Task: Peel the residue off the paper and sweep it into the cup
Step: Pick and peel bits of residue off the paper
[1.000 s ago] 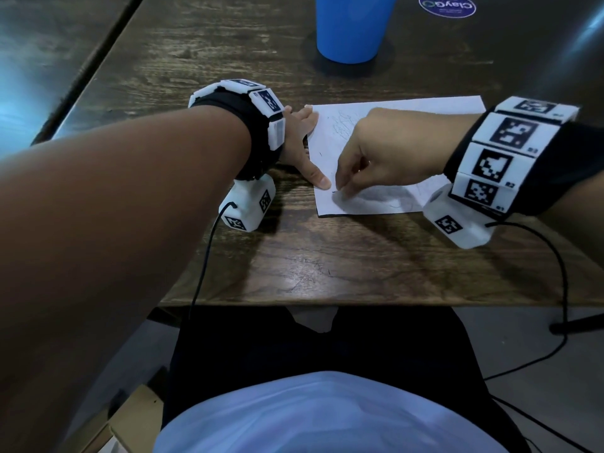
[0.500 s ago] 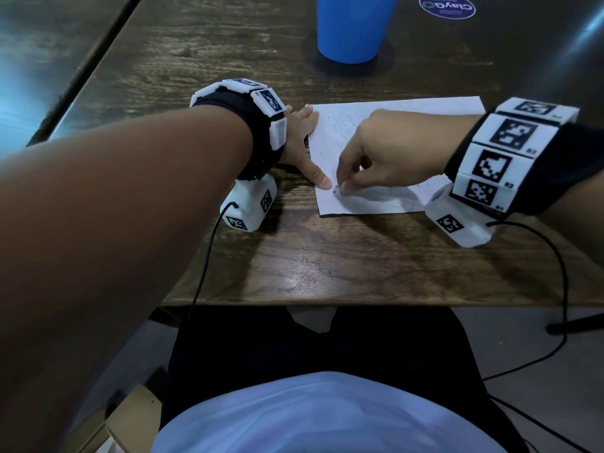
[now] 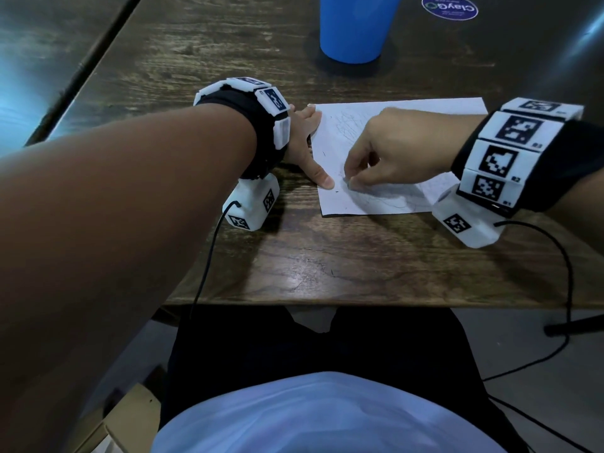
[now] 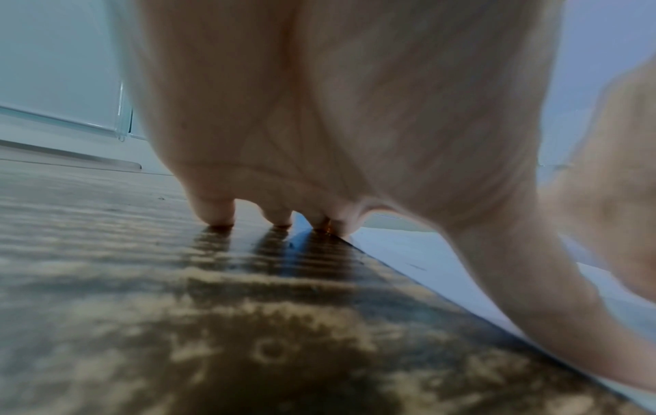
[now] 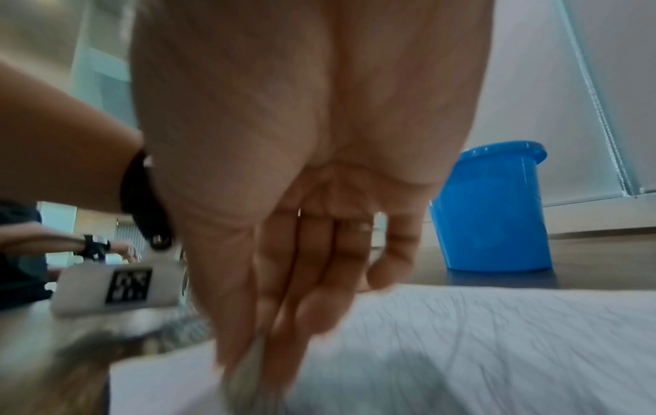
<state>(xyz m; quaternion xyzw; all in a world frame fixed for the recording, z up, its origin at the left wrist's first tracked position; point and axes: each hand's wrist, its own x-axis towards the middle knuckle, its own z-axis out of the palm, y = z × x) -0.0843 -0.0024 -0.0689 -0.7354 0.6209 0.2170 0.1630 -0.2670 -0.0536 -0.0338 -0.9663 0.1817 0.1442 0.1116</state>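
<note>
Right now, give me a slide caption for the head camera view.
Left hand steadies scribbled paper while right hand pinches residue; blue cup waits beyond.

Dark wood-grain table (image 3: 327, 273) with a round sticker (image 3: 450, 7) at its far edge; grey floor (image 3: 523, 338) below

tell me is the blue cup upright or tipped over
Upright. The blue cup stands on its base on the wooden table, rim at the top, beyond the paper.

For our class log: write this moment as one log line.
left hand presses white paper sheet | right hand pinches grey residue | blue plastic cup upright
</note>
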